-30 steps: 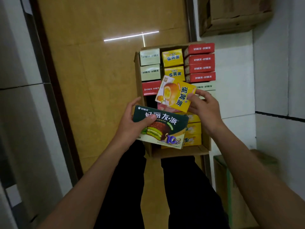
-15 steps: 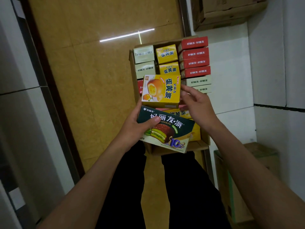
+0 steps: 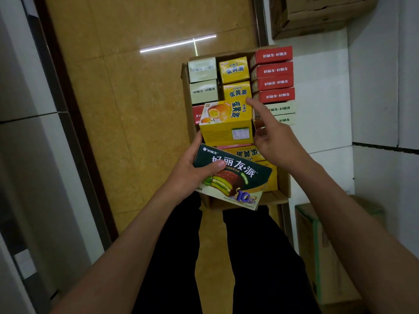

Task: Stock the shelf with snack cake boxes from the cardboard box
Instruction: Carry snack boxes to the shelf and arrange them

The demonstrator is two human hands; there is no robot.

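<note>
Slip risk: left hand [image 3: 189, 172] grips dark green rectangular snack cake box [image 3: 235, 175], yellow rectangular snack cake box [image 3: 226, 123] perched at its fingertips above open brown cardboard box [image 3: 284, 189]; right hand [image 3: 273, 138], fingers spread, merely touches its side.

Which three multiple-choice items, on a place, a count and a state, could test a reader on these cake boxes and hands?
1. Where is the yellow cardboard cake box?
A) under the carton
B) just beyond the dark green cardboard box
C) on the bare floor

2. How many red box ends fill the right column of the brown carton?
A) two
B) four
C) six

3. What does the left hand do?
A) hangs empty
B) points
C) grips the green box

Key: 1B, it stands past the green box; 2B, four red ends show; 3C, its thumb lies on top.
</note>
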